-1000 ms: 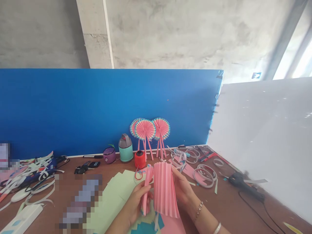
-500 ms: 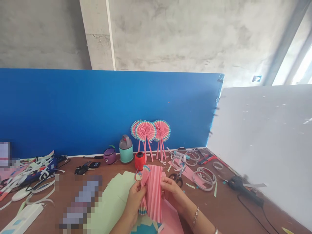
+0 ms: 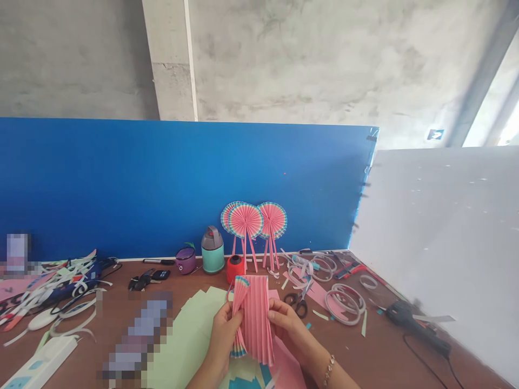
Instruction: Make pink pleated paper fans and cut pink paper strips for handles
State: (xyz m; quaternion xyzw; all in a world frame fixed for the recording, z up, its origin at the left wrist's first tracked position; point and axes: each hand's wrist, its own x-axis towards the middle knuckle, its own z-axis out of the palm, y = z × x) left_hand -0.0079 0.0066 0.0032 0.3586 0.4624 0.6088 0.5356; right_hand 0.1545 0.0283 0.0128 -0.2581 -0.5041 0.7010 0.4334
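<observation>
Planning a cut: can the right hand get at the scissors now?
Probably yes: the scissors lie just beyond the right hand, with nothing between them, but that hand is busy gripping the folded paper.

my left hand (image 3: 223, 330) and right hand (image 3: 286, 322) pinch a pleated pink paper (image 3: 256, 319) upright above green sheets (image 3: 184, 340); finished paper fans (image 3: 253, 221) lean on the blue board (image 3: 121, 183) behind.
</observation>
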